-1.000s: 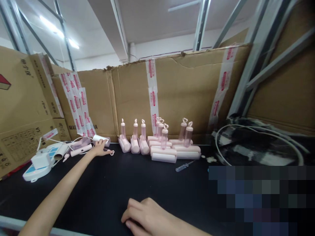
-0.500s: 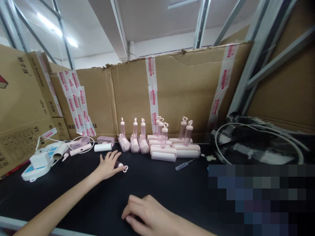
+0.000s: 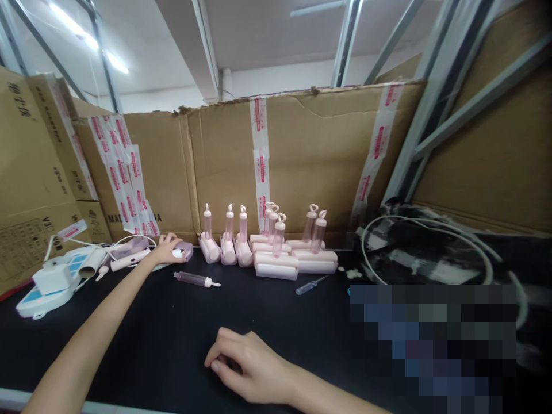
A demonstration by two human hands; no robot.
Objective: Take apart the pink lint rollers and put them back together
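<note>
My left hand (image 3: 167,248) reaches to the back left of the black table, its fingers wrapped over a white lint roller (image 3: 177,253). A translucent pink roller cover (image 3: 187,250) lies just beside its fingertips. In front of that hand, apart from it, a clear pink handle (image 3: 193,280) with a pale cap and loop lies on its side. My right hand (image 3: 245,365) rests near the front middle, fingers loosely curled in, with nothing visible in it. Several pale pink lint rollers (image 3: 276,266) with upright handles stand along the cardboard wall.
A small screwdriver (image 3: 311,285) lies before the rollers. At left are a white power strip (image 3: 58,282) with a plug, a cardboard tube (image 3: 89,261), cable and pink parts (image 3: 130,260). A coiled cable (image 3: 426,221) sits at right. Cardboard (image 3: 224,167) walls the back.
My left hand has left the clear pink handle on the table and moved back and left onto the white roller. My right hand stays curled at the front. The view has shifted slightly.
</note>
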